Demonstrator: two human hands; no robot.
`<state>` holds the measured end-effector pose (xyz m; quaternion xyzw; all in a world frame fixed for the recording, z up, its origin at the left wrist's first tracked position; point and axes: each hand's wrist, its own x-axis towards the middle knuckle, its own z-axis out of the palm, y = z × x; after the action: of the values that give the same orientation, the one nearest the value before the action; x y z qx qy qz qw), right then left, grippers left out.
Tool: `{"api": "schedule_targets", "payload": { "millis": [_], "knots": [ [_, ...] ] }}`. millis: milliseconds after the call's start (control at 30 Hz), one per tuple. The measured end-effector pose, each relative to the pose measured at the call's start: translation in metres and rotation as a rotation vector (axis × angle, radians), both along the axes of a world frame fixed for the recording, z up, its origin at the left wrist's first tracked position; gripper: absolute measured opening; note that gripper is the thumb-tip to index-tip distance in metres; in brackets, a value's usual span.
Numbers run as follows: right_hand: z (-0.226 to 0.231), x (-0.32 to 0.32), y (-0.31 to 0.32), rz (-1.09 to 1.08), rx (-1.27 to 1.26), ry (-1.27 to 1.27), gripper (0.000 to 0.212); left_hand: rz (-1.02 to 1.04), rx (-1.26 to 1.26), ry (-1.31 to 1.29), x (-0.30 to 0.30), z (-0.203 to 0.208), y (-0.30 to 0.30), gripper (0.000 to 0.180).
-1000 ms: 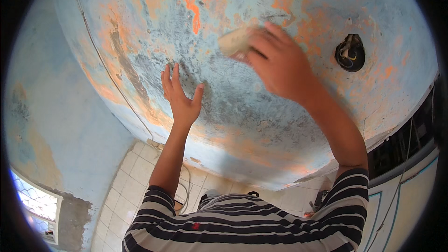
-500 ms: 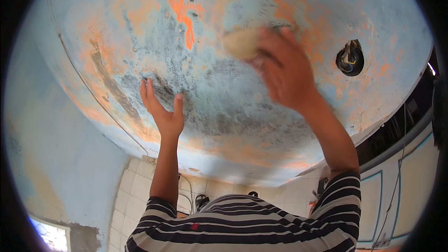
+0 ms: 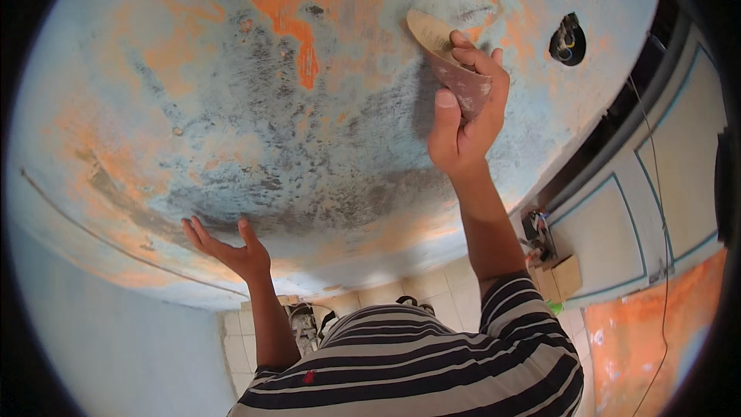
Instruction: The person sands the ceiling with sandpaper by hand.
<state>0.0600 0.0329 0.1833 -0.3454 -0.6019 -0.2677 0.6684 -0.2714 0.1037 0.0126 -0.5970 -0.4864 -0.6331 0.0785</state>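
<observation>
A folded sheet of sandpaper (image 3: 461, 83), tan on its back and reddish-brown on its gritty face, is pinched between the thumb and fingers of my right hand (image 3: 469, 135). The sheet curves and its gritty face shows, in front of the patchy wall (image 3: 370, 131). That wall is blue-grey with orange patches and dark scuffed areas. Lower and to the left, my left hand (image 3: 235, 256) is open with fingers spread, holding nothing. It is close to the lower part of the wall; whether it touches I cannot tell.
Wires show inside a round hole (image 3: 567, 40) at the upper right. A thin cord (image 3: 116, 235) runs along the wall's lower left. Lower right are a cardboard box (image 3: 562, 276), cream panels with blue lines (image 3: 606, 235) and an orange-patched surface (image 3: 656, 324). Pale tiles (image 3: 448, 286) cover the floor.
The view has shifted. My right hand was blurred with the sandpaper near the wall; now the sheet is tilted, showing its gritty face. My left hand sits lower, its palm turned upward more.
</observation>
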Motion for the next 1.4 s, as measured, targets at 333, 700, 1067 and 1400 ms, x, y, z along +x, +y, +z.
{"api": "schedule_targets", "payload": {
  "millis": [333,700,1067,1400],
  "knots": [
    [-0.003,-0.031,0.014,-0.244,0.134,-0.047,0.021,-0.072,0.091,0.096,-0.011,-0.031,0.024,0.082],
    [-0.004,-0.043,0.024,-0.27,0.138,-0.027,0.045,-0.047,0.167,0.113,-0.018,-0.044,0.037,0.085],
    [-0.005,-0.04,0.026,-0.082,0.163,0.209,0.042,-0.002,0.204,0.132,-0.011,-0.043,0.043,0.085],
    [0.003,-0.053,0.031,-0.005,0.237,0.44,0.034,-0.035,0.153,0.119,-0.014,-0.043,0.038,0.086]
  ]
}}
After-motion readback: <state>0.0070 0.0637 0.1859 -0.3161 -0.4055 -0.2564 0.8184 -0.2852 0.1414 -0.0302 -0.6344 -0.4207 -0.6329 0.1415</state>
